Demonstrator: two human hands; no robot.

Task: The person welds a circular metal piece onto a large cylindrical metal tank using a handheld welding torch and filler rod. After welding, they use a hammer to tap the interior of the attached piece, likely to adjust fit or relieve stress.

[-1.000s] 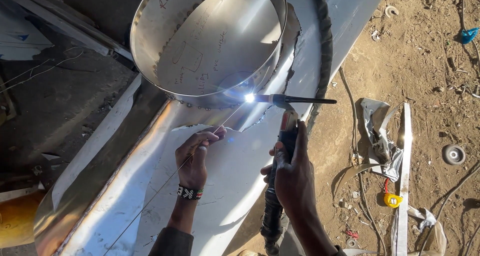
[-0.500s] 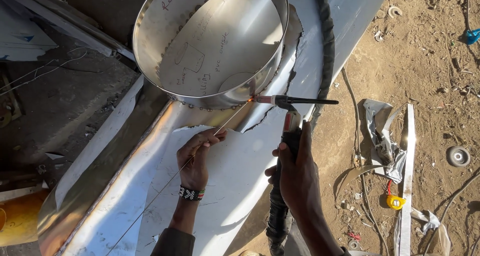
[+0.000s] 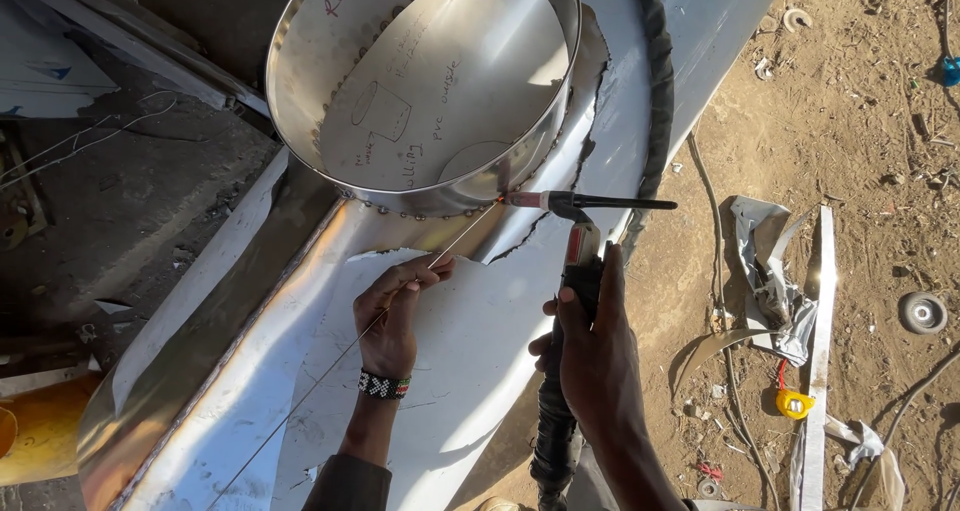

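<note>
My right hand (image 3: 590, 346) grips a welding torch (image 3: 578, 233) whose tip points left at the lower rim of a shiny steel ring (image 3: 300, 61). My left hand (image 3: 392, 311) pinches a thin filler rod (image 3: 450, 247) that runs up to the same spot on the seam, where a small glow shows. The ring stands on a long steel sheet (image 3: 470, 371) and has a row of tack beads along its bottom edge. A beaded wristband sits on my left wrist.
The torch's wrapped hose (image 3: 657, 91) curves along the sheet's right edge. Sandy ground on the right holds crumpled metal scraps (image 3: 770, 271), a white strip (image 3: 818, 351), a yellow tape measure (image 3: 795, 403) and a small wheel (image 3: 922, 312). Dark floor and boards lie left.
The bright welding arc seen a second ago has gone out, leaving only a faint red glow at the seam. Both hands have stayed almost in place.
</note>
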